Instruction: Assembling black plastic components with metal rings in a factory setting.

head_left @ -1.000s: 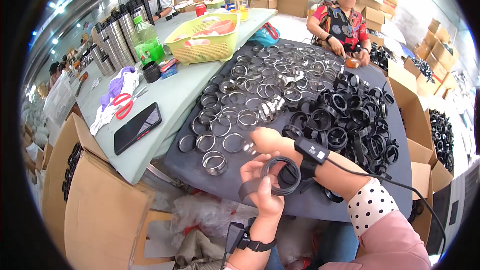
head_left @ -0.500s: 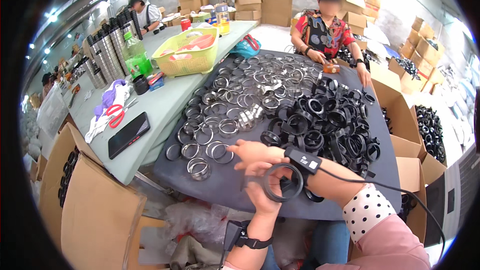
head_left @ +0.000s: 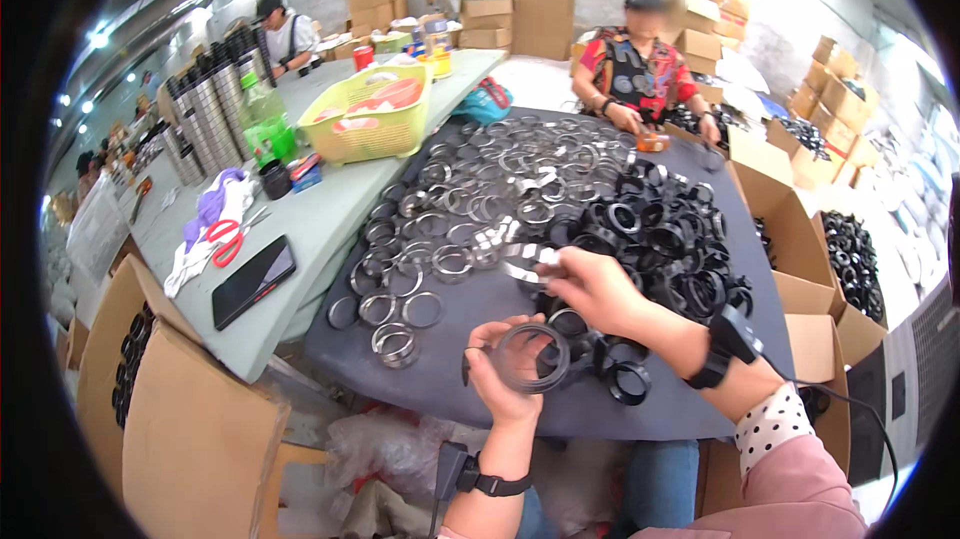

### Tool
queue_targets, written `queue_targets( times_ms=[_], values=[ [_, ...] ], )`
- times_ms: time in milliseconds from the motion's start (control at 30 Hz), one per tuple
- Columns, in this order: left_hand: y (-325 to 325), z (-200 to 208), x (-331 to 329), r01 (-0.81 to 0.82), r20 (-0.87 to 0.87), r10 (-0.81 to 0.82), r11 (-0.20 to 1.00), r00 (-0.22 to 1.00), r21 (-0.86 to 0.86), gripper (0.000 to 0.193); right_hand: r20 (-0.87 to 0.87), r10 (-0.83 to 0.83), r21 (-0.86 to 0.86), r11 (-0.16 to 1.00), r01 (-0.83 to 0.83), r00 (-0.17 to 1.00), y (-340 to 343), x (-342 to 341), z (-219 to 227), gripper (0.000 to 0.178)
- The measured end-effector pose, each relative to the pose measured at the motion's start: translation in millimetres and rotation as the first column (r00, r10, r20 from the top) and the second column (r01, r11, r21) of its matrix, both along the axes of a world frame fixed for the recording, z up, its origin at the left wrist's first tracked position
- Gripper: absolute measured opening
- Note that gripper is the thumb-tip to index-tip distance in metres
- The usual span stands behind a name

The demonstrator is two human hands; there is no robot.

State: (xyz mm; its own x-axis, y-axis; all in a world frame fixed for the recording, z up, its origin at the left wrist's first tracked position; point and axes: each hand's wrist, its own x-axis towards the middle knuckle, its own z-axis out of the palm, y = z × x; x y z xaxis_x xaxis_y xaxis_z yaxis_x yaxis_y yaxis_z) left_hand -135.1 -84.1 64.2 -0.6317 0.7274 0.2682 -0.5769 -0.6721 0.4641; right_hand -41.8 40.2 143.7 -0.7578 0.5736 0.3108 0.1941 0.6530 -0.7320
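My left hand [head_left: 505, 374] is closed around a black ring [head_left: 564, 363], holding it just over the near edge of the dark table; its open face is turned up toward me. Above and to the right, my right hand [head_left: 600, 291] pinches a shiny metal ring [head_left: 518, 274] between thumb and fingers. The two rings are apart. Beyond my hands, loose metal rings [head_left: 452, 261] cover the table's left and far part. To the right lies a heap of black rings [head_left: 665, 239], partly hidden behind my right hand and forearm.
A green-grey table [head_left: 300, 284] on the left bears a phone [head_left: 254, 282], red scissors [head_left: 226, 243], a yellow-green basket [head_left: 365, 131] and a green bottle [head_left: 268, 124]. Across the dark table a person [head_left: 640, 79] handles something. Open cardboard boxes [head_left: 775, 189] stand along the right.
My right hand has moved away from the left hand, up and right, and now holds a metal ring. The left hand with its black ring has shifted slightly left.
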Motion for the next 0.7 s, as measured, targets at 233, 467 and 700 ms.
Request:
queue_targets(
  times_ms=[233,467,700],
  values=[
    [6.7,-9.6,43.0,0.146,-0.190,-0.145,0.989,0.971,-0.007,0.052,-0.199,-0.264,-0.384,0.907,0.173,0.944,-61.7,157.2,18.9,0.037],
    [11.8,-20.7,118.1,0.435,-0.324,-0.437,0.897,0.839,-0.084,0.061,-0.179,-0.333,-0.261,0.923,0.282,0.926,-78.9,253.3,2.0,0.035],
    [10.9,-42.2,154.7,0.467,-0.421,-0.527,0.849,0.738,-0.245,0.064,-0.155,-0.462,-0.497,0.800,0.336,0.873,-83.7,295.9,-23.0,0.015]
  ],
)
